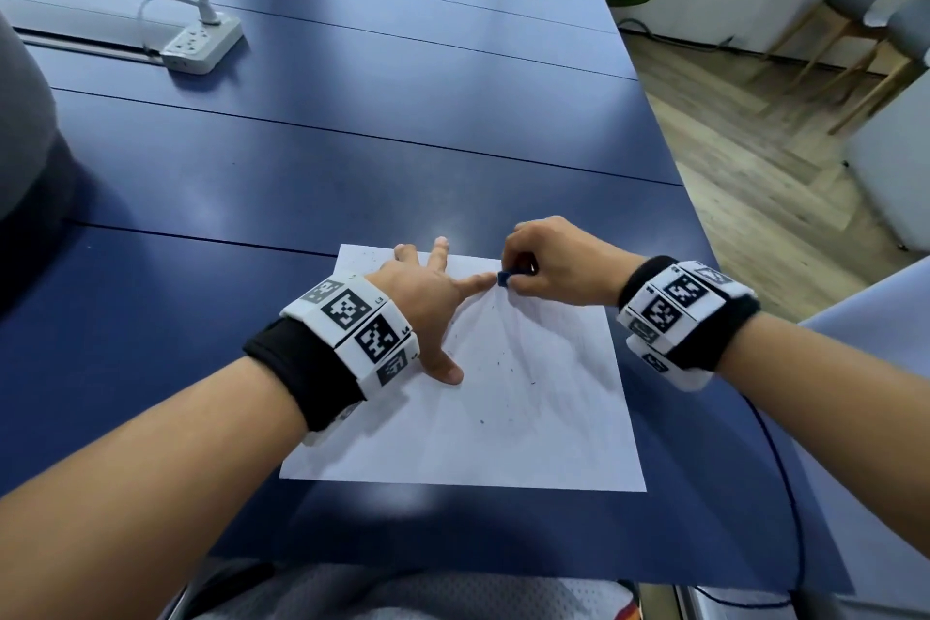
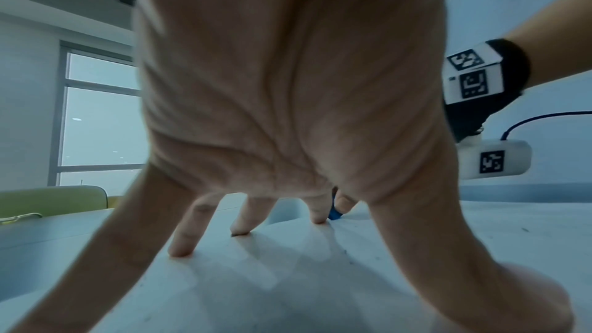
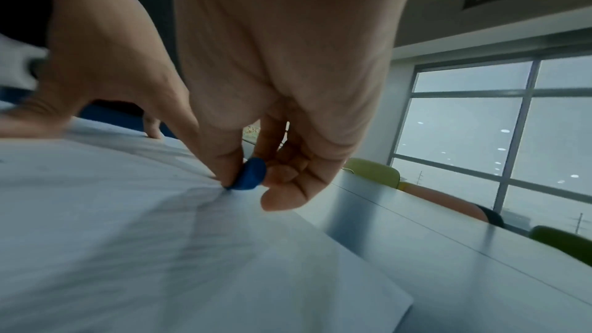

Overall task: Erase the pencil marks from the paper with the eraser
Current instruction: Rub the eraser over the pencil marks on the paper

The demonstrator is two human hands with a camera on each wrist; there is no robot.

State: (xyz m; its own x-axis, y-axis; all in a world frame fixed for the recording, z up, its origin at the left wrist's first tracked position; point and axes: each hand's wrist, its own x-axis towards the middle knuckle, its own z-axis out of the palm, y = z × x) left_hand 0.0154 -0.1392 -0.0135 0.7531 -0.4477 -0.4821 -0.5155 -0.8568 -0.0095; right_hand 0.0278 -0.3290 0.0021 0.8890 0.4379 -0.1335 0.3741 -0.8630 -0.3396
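The main risk here is the paper (image 1: 503, 418) buckling or tearing: the eraser (image 1: 504, 278) works right at the far edge of the sheet, just beside the left index fingertip, and the right wrist view shows wrinkles fanning out from the contact point, so a hard stroke toward the bracing finger would likely crumple the sheet rather than clean it. A stroke off the edge could also drag the eraser onto the blue counter (image 1: 302, 166). Faint grey pencil marks (image 1: 523, 357) and dark crumbs lie over the middle of the page, well apart from where the eraser now sits, so much appears left to do. The left hand (image 1: 428, 302) is spread flat, fingers straight and splayed, tips pressing the paper down to pin it. The right hand (image 1: 558, 267) arches above the far edge, wrist raised, thumb and fingers (image 3: 278, 174) pinching the small blue eraser with its lower end touching the paper.
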